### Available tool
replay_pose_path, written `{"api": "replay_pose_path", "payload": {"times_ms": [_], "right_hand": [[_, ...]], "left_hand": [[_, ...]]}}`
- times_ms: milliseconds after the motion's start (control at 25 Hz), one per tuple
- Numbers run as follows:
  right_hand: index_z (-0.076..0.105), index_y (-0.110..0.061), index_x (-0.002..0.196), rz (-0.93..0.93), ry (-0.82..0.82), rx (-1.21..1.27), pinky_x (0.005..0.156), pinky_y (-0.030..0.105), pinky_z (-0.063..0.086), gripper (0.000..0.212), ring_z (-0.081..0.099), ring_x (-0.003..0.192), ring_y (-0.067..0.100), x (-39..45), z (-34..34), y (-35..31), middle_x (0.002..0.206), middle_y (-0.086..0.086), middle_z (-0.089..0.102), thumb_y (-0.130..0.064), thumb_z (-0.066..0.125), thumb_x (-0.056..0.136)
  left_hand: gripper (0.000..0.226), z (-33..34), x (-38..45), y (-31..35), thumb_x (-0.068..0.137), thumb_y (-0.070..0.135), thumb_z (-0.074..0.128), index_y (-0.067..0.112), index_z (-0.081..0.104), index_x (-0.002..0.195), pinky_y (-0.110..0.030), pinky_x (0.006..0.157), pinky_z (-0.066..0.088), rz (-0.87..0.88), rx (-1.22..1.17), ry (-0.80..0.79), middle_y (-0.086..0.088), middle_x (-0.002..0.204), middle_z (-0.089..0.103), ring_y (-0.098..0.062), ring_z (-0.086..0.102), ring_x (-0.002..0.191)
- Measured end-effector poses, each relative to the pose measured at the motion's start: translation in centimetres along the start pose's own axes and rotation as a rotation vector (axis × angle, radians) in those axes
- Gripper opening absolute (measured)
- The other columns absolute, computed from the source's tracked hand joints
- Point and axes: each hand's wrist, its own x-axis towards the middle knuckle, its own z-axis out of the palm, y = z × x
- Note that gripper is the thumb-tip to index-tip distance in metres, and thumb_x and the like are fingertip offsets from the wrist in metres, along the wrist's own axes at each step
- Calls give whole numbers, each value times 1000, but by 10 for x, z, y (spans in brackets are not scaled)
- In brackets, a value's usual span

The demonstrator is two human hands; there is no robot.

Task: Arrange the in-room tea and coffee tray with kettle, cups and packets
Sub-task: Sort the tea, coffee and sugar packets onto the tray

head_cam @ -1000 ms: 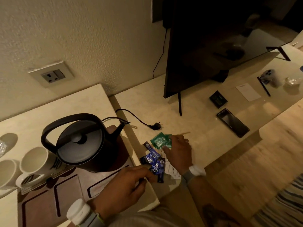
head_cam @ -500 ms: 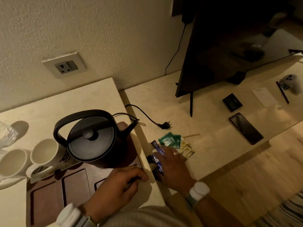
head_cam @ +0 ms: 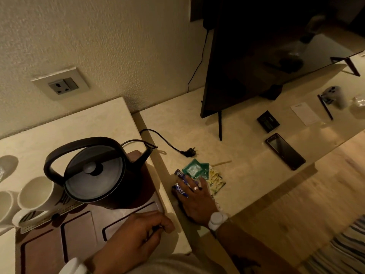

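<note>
so the black kettle (head_cam: 96, 173) sits on the brown tray (head_cam: 49, 246) up on the raised worktop (head_cam: 65, 123), with its spout pointing toward the lower worktop (head_cam: 246, 155) to the right. two white cups (head_cam: 35, 196) stand at the tray's left end, touching the kettle's side. the kettle's cord (head_cam: 164, 139) trails off the raised level and its plug (head_cam: 189, 152) lies unplugged down below, well apart from the wall socket (head_cam: 61, 86).

the packets are all on the lower worktop, just beside the step: green packets (head_cam: 195, 170), pale yellow ones (head_cam: 216, 180) touching them on the right, and blue sachets (head_cam: 182, 184) on the left. the right hand (head_cam: 197, 198) lies flat over the pile, fingers spread apart, pressing down on the blue sachets and overlapping the green ones, so part of the pile is hidden under the palm. the left hand (head_cam: 136, 234) rests on the tray's near edge with fingers curled together, and there's something thin and dark pinched at the fingertips, can't tell what it is.

other stuff around: a tv (head_cam: 266, 56) on thin legs stands behind the packets, then a phone (head_cam: 284, 151), a small black box (head_cam: 268, 121), a white card (head_cam: 304, 113) and a pen (head_cam: 325, 106) further right. a thin wooden stirrer (head_cam: 222, 163) lies just past the yellow packets.
</note>
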Motion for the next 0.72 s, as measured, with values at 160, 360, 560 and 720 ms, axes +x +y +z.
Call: {"api": "replay_pose_path", "payload": {"times_ms": [160, 360, 560, 720], "right_hand": [[32, -37, 161, 81, -35, -28, 120, 72, 7, 57, 8, 161, 35, 6, -12, 38, 173, 3, 23, -55, 32, 106], [30, -36, 162, 78, -40, -36, 122, 68, 4, 59, 6, 161, 33, 9, -22, 67, 174, 3, 20, -56, 28, 107], [59, -29, 146, 196, 323, 123, 121, 66, 21, 51, 33, 154, 35, -5, -18, 57, 161, 7, 46, -53, 50, 102], [67, -22, 134, 628, 593, 377, 113, 55, 37, 41, 49, 138, 32, -30, -11, 57, 146, 8, 57, -42, 55, 100]], "left_hand": [[36, -5, -3, -5, 94, 12, 67, 44, 72, 109, -22, 79, 57, -41, -14, 11, 24, 108, 71, -4, 71, 95], [34, -3, 10, -4, 94, 11, 66, 41, 73, 108, -27, 82, 58, -35, -7, -21, 23, 109, 72, -3, 70, 100], [30, 0, 52, 2, 98, 17, 60, 39, 70, 114, -33, 79, 59, 7, -8, -85, 20, 107, 71, -7, 71, 92], [38, 22, 109, 11, 95, 13, 62, 38, 65, 123, -25, 80, 55, 31, 3, -121, 22, 119, 65, -3, 65, 99]]}}
